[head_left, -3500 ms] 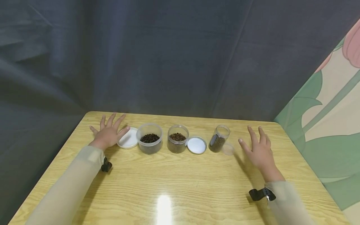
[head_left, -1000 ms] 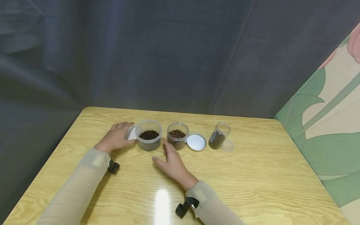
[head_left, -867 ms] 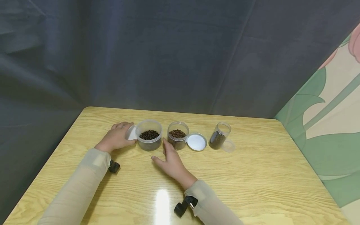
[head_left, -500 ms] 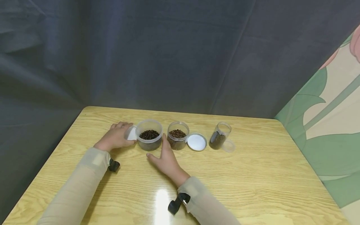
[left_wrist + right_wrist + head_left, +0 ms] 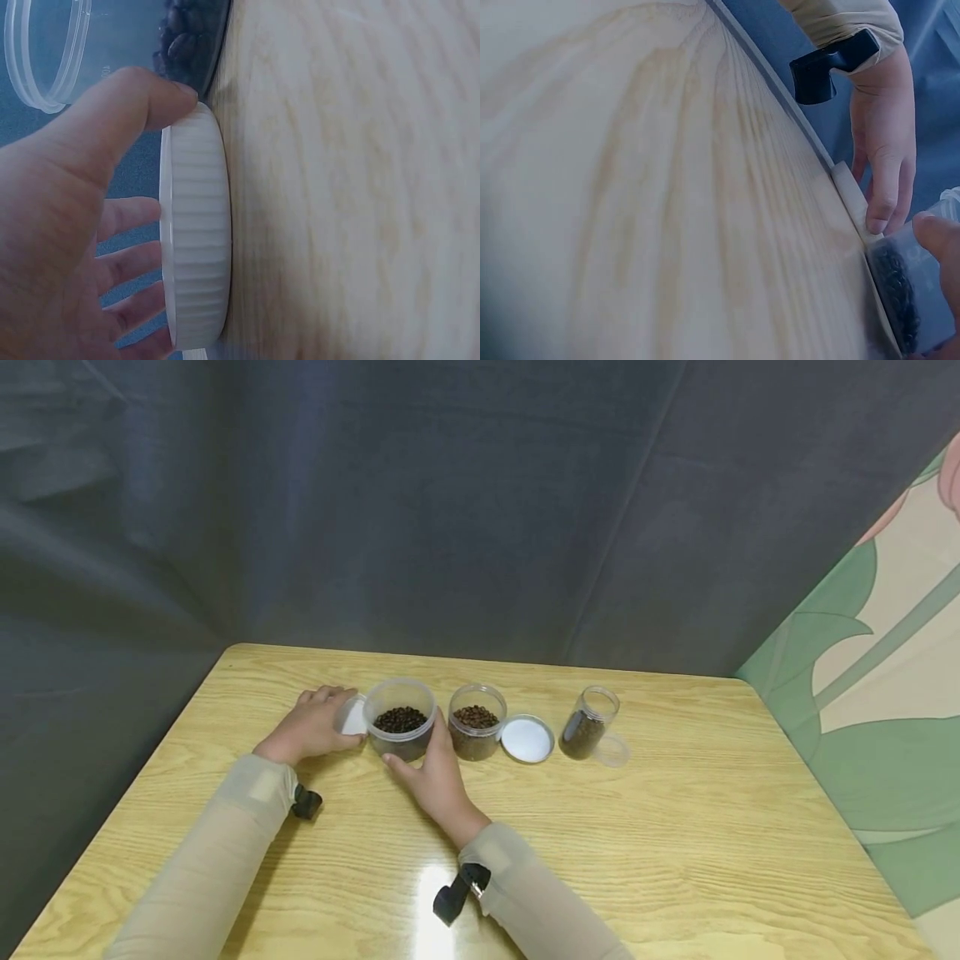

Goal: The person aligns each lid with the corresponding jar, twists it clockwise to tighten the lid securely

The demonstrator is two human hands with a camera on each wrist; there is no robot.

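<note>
Dark coffee beans partly fill a clear round plastic tub with no lid on. My right hand holds this tub, its thumb at the front wall and its fingers along the right side. Left of the tub, a white ribbed lid lies on the table. My left hand grips that lid from above, with the thumb on the near edge and the fingers reaching over the far side. The hand covers most of the lid in the head view.
To the right stand a clear jar of browner beans, a metal-rimmed lid with a white inside, and a tall narrow jar of small dark grains. A clear lid lies beside the tall jar. A dark curtain hangs behind the table.
My left hand has come in from spread above the table to grip the white lid. The right hand has moved left from the far right and taken hold of the tub.
</note>
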